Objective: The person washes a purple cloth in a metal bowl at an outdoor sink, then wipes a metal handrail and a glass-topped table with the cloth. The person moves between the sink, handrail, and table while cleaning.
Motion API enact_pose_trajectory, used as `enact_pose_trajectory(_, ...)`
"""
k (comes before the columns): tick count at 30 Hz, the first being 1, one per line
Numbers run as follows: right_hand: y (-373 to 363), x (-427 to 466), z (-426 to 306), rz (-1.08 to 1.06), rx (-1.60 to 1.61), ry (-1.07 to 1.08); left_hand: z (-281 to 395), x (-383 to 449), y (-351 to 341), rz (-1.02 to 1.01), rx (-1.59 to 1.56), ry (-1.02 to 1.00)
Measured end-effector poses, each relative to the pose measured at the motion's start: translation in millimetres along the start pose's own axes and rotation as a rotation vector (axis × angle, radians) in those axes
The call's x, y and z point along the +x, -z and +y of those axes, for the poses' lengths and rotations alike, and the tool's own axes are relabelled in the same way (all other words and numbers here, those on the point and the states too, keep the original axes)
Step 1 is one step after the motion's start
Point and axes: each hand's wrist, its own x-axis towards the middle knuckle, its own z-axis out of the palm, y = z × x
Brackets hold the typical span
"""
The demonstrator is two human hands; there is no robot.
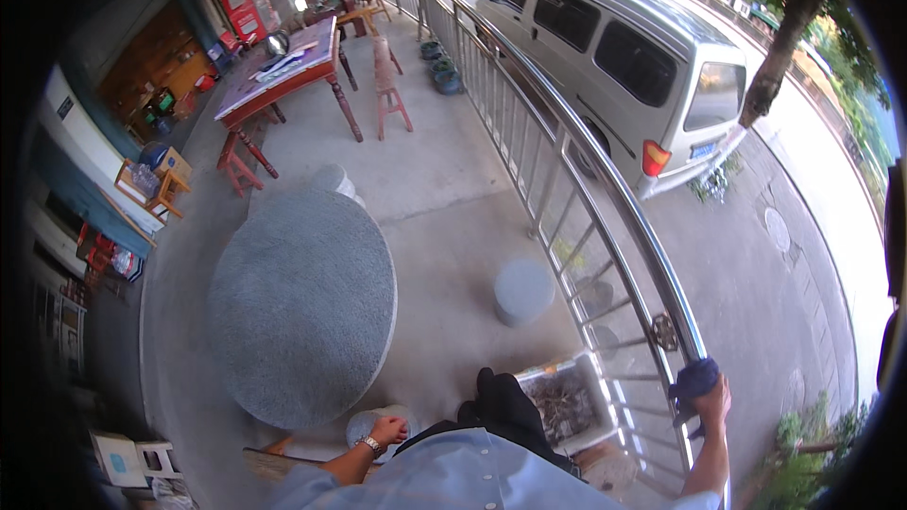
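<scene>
My right hand (713,400) grips a dark blue cloth (696,377), which is wrapped over the shiny metal top rail (641,251) of the railing. A round metal ornament (665,332) sits between the rails just beyond the cloth. My left hand (390,430) is low in front of my body, its fingers curled in with nothing visible in them. It hangs over a round stone stool (363,426), near the edge of a large round stone table (305,304). Whether the hand touches the stool cannot be told.
Close by my legs stands a white foam box (602,411) of soil and dry stems. A stone stool (524,290) is near the railing. Farther off are a red wooden table (283,74), a bench (386,85) and potted plants (445,74). Outside, a silver van (609,57) is parked.
</scene>
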Motion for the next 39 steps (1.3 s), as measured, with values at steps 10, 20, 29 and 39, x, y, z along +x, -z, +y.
enact_pose_trajectory(10,-9,-1,13,0.048,0.049,0.118,115,56,-11,-0.021,0.06,-0.151)
enact_pose_trajectory(20,6,129,-76,-0.755,0.512,-0.238,268,121,-14,-0.001,0.161,-0.147)
enact_pose_trajectory(29,-52,314,-300,-0.871,0.742,0.014,340,127,-4,0.03,0.05,-0.111)
enact_pose_trajectory(39,-104,338,-521,0.143,0.03,0.434,499,201,18,0.061,0.097,-0.295)
